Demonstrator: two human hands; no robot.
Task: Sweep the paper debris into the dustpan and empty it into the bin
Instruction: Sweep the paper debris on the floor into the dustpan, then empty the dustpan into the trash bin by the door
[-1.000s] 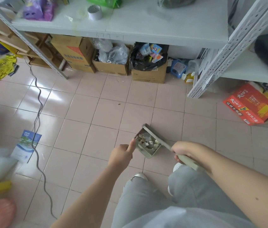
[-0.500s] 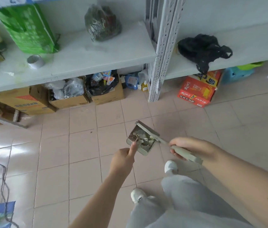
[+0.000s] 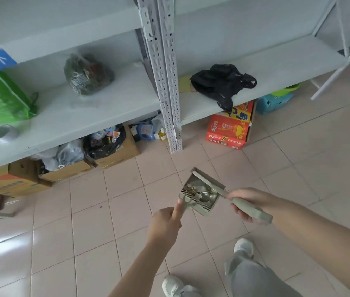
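My left hand [image 3: 165, 226] grips the dustpan [image 3: 204, 209] by its handle, thumb up; my right hand [image 3: 249, 202] clasps the brush [image 3: 254, 211], laid across it. Paper debris [image 3: 202, 190] sits inside (all held above the tiled floor [image 3: 126, 211]).

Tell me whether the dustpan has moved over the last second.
Yes. The dustpan, held by the left hand, has travelled rightward: it was left of the shelf post and now appears right of it, nearer the red box.

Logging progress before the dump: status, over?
Left grip holds the dustpan, right grip holds the brush across it. Paper debris loaded, not yet emptied. Open tile between it and the black-bagged box.
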